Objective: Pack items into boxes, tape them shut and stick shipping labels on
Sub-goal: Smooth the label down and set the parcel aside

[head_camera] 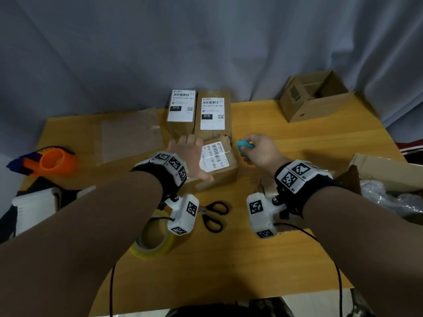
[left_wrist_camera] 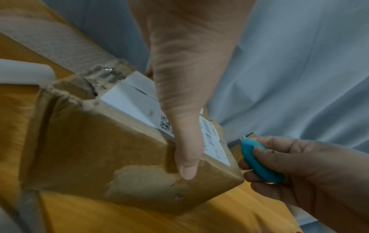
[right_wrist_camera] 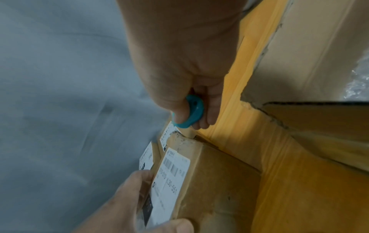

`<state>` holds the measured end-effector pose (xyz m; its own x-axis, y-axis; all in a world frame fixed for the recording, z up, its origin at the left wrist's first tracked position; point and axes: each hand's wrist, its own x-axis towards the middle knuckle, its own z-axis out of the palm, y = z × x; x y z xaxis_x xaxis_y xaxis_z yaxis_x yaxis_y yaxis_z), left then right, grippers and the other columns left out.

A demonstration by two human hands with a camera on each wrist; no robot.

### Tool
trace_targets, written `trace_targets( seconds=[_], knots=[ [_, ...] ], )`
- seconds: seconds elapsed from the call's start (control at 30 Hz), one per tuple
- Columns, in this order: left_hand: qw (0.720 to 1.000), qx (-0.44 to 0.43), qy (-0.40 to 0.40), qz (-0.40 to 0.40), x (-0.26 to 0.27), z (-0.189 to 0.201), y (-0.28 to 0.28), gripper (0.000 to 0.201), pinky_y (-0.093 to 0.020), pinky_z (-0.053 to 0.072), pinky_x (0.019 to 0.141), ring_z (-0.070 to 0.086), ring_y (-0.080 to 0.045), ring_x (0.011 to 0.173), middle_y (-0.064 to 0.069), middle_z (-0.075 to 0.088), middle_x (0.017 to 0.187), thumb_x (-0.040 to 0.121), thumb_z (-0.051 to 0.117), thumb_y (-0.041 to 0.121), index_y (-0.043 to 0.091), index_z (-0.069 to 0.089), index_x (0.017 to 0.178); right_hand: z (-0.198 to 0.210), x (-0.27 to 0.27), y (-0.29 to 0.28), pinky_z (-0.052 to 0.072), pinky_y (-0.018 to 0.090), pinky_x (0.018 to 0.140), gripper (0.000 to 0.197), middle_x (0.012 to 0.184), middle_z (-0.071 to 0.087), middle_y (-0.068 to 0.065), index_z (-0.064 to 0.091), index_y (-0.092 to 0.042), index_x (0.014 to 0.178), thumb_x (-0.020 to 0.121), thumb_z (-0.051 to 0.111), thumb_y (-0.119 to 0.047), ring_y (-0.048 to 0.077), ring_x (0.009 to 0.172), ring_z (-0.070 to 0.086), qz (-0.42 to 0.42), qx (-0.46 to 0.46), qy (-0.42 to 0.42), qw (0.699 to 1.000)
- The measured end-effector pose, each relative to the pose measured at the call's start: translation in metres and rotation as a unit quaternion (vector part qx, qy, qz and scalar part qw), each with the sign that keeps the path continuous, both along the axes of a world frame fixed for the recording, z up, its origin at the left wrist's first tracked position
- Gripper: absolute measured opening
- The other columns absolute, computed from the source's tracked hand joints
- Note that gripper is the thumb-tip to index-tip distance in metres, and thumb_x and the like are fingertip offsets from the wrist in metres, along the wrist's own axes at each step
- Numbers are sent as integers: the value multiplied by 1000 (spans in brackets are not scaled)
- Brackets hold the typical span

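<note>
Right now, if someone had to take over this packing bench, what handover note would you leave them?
Left hand: grips the nearest labelled box, thumb over its front edge.
Right hand: fingers pinch a small teal cutter at the box's far right corner.
Two more labelled boxes stand behind; open empty box far right.
Tape roll and scissors lie near.
Done: three boxes labelled.
Left: probably trimming tape on this box, then packing the rest.

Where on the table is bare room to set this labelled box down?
Bare wood lies right of the labelled boxes, before the open carton, and along the near edge beyond the scissors. Crowded: left side, around the tape dispenser and tape roll.
</note>
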<state>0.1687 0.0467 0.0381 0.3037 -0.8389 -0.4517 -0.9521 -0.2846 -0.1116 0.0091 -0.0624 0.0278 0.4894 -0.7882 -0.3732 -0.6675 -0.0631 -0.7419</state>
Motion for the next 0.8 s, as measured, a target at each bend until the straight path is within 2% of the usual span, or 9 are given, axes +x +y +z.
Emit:
trace_targets(
  seconds=[0.17, 0.3, 0.4, 0.5, 0.6, 0.7, 0.8],
  knots=[
    [994, 47, 103, 11, 7, 6, -1, 119, -49, 37, 104, 29, -31, 135, -9, 25, 149, 61, 75, 64, 14, 12, 148, -2, 9, -4, 56, 44, 84, 29, 105, 66, 13, 58, -12, 122, 93, 58, -17, 27, 91, 66, 23, 0, 27, 999],
    [990, 68, 126, 16, 6, 8, 1, 122, -48, 33, 108, 22, -32, 140, -7, 14, 156, 65, 76, 60, 18, 0, 151, -4, 17, -7, 54, 45, 86, 26, 108, 65, 14, 60, -13, 120, 94, 57, -18, 30, 96, 64, 32, 3, 31, 999],
    [987, 49, 147, 33, 7, 6, 5, 120, -44, 29, 109, 21, -29, 142, -4, 12, 158, 67, 76, 57, 21, 0, 151, -5, 22, -8, 53, 46, 88, 25, 112, 64, 15, 59, -15, 119, 94, 56, -17, 32, 101, 62, 32, -1, 33, 999],
    [984, 33, 172, 42, 11, 6, 4, 119, -38, 31, 107, 25, -25, 140, -3, 16, 157, 66, 78, 54, 21, 3, 151, -5, 24, -8, 54, 47, 86, 20, 107, 65, 14, 53, -19, 113, 93, 56, -17, 31, 97, 63, 22, -18, 32, 999],
    [984, 9, 171, 50, 11, 4, 1, 120, -41, 32, 108, 28, -25, 138, -3, 20, 156, 64, 79, 55, 20, 5, 151, -3, 21, -9, 54, 47, 82, 12, 98, 66, 14, 53, -18, 104, 93, 57, -18, 31, 92, 64, 26, -28, 38, 999],
    [985, 5, 163, 49, 12, 2, -3, 123, -49, 30, 110, 26, -26, 140, -2, 19, 157, 60, 79, 59, 21, 6, 152, -1, 18, -12, 54, 45, 82, 10, 100, 66, 12, 53, -17, 102, 92, 57, -17, 30, 93, 64, 35, -36, 47, 998],
    [985, 6, 166, 45, 14, 2, -6, 123, -46, 29, 112, 25, -26, 140, -3, 18, 157, 61, 80, 57, 19, 6, 152, -1, 17, -12, 53, 40, 77, 8, 101, 65, 12, 52, -18, 99, 93, 57, -17, 29, 93, 63, 40, -47, 48, 997]
  ],
)
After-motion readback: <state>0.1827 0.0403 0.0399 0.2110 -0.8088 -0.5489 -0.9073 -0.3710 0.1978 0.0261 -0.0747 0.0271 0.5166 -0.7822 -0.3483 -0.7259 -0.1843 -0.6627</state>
